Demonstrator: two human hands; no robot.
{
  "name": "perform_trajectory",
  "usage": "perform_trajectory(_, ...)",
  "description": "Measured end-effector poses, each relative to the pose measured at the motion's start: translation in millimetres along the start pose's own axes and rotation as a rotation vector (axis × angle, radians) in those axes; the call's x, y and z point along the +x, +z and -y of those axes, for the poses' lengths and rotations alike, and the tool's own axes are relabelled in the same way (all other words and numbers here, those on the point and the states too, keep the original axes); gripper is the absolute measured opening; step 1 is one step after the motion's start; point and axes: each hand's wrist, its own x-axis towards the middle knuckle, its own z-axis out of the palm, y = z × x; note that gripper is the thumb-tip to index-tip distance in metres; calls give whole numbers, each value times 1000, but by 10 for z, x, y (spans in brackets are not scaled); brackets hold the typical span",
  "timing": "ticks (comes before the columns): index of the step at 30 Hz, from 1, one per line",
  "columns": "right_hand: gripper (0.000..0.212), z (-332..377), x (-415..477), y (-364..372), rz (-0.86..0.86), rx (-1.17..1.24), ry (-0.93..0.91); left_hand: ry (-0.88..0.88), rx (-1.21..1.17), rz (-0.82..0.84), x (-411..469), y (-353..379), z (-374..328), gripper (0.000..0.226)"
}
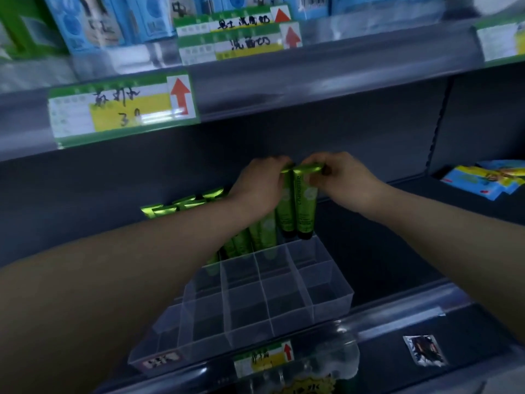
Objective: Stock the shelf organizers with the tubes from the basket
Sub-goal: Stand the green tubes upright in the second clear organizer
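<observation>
While pinching the crimped top of one green chamomile tube (305, 207) with the right hand (339, 177), grips the neighbouring tube (285, 207) with the left hand (260, 184); both upright, caps at the back-right cells of the clear organizer (332, 298).

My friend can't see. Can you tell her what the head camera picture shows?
The left hand and right hand each pinch the top of an upright green tube at the back of a clear divided organizer on a store shelf. More green tubes stand just left of them; the organizer's front is empty.
</observation>
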Motion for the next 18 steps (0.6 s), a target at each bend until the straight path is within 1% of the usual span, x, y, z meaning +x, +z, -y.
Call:
perform_trajectory(4,22,-91,112,62,-7,16,-15,-11,12,13,97,133,77,21)
perform_trajectory(8,25,-196,161,130,18,57,6,-19,14,34,144,271,144,15)
perform_trajectory(12,16,-323,190,227,36,39,18,-27,25,24,163,435,226,17)
perform_trajectory(18,15,-468,203,371,49,-1,63,-16,42,52,175,563,293,23)
